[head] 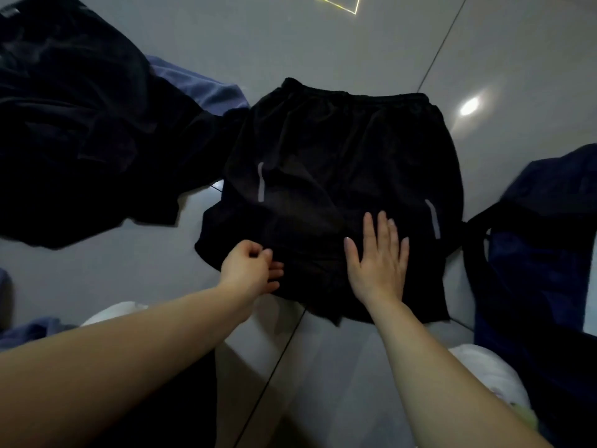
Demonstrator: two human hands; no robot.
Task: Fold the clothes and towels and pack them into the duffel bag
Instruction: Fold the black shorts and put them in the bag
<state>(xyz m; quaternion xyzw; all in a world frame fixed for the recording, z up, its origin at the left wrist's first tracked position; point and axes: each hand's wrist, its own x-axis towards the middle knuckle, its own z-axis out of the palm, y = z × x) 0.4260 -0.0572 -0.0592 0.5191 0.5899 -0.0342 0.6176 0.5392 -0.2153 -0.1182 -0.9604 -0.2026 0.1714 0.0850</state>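
Note:
Black shorts [339, 156] with two grey reflective stripes lie spread flat on the grey tiled floor, waistband at the far side. My left hand [252, 270] pinches the fabric of the near left leg hem. Flat on the shorts, fingers spread, my right hand [378, 257] presses down just right of the middle. A dark blue duffel bag [542, 240] with a black strap sits at the right edge, close to the shorts.
A heap of dark clothes [74, 124] lies at the far left, with a blue-grey garment [200, 88] partly under it. More blue cloth [29, 328] shows at the near left. White fabric [484, 367] lies near my right forearm. Bare floor tiles [290, 37] extend beyond the shorts.

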